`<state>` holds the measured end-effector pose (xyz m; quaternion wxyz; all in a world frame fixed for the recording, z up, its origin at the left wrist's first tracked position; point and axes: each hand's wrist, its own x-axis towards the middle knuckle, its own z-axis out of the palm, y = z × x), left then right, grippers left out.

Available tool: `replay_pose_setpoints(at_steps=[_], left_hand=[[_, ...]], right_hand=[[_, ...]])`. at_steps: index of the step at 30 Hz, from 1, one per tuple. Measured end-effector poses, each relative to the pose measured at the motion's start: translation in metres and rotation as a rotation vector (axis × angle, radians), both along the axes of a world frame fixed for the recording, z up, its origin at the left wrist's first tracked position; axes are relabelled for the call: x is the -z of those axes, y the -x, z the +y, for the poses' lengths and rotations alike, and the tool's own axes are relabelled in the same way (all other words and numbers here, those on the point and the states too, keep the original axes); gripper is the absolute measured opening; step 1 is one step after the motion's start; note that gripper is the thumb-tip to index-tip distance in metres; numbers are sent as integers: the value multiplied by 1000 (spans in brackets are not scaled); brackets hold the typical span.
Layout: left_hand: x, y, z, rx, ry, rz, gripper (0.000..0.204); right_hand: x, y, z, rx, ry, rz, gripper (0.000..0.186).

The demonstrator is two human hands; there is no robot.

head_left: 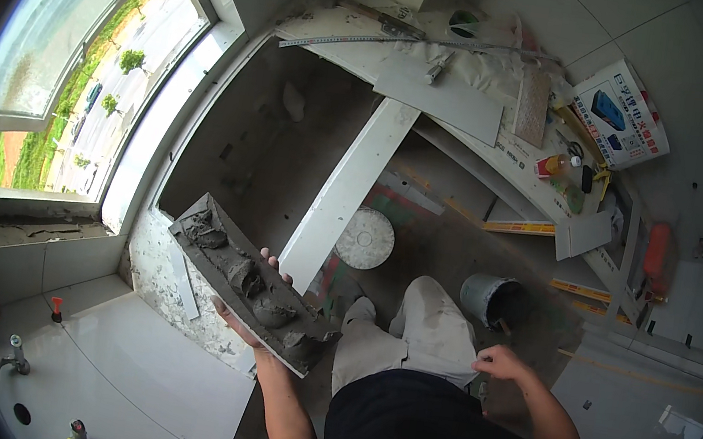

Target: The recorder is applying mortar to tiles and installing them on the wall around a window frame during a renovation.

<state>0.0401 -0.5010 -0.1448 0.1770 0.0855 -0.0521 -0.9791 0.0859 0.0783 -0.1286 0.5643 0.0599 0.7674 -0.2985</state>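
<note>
Through the head camera I have the window (47,37) to my far left. The mortar-spread slab (250,284) rests on my left hand (238,324), left of my legs (440,338). The bucket (485,300) stands just beyond my right hand (500,362). Farther ahead, the tape measure (392,44) lies across the worktop (529,168), behind the flat panel (451,104); the carton (620,120) sits right, behind the bottle (576,162).

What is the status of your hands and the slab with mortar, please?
Left hand holding mortar-covered slab, tilted. Right hand near trouser leg, nothing visible in it. Possible obstacle: bucket beyond that hand.
</note>
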Motion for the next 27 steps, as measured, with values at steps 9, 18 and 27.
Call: replay_pose_setpoints(at_steps=[9,18,27], left_hand=[[-42,71,13,108,28,154,103],[-59,161,-7,118,37,140,102],[-243,247,-30,-28,199,14,119]], right_hand=[[-23,101,-1,347,90,415,31],[23,291,-49,61,249,717,31],[-187,510,-115,-164,146,667,30]])
